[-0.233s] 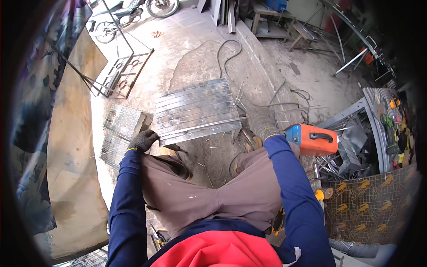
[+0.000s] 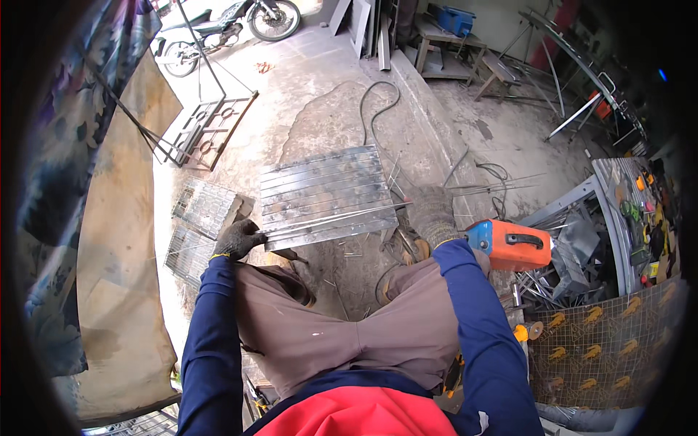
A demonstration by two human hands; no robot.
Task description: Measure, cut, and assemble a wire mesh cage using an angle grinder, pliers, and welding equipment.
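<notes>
I am crouched over a ribbed grey sheet-metal panel (image 2: 327, 182) lying on the concrete floor. A few thin metal rods (image 2: 334, 216) lie across its near edge, running from hand to hand. My left hand (image 2: 236, 238), in a dark glove, is closed on their left end at the panel's near left corner. At the other end my right hand (image 2: 432, 214), in a grey glove, is closed around the rods just past the panel's right edge. An orange welding machine (image 2: 509, 245) sits right beside my right forearm.
Wire mesh grilles (image 2: 200, 218) lie left of the panel. A metal frame (image 2: 211, 131) leans further back, and a black cable (image 2: 374, 102) snakes over the floor. A motorbike (image 2: 233, 22) stands at the far end. Scrap metal and mesh (image 2: 603, 341) crowd the right side.
</notes>
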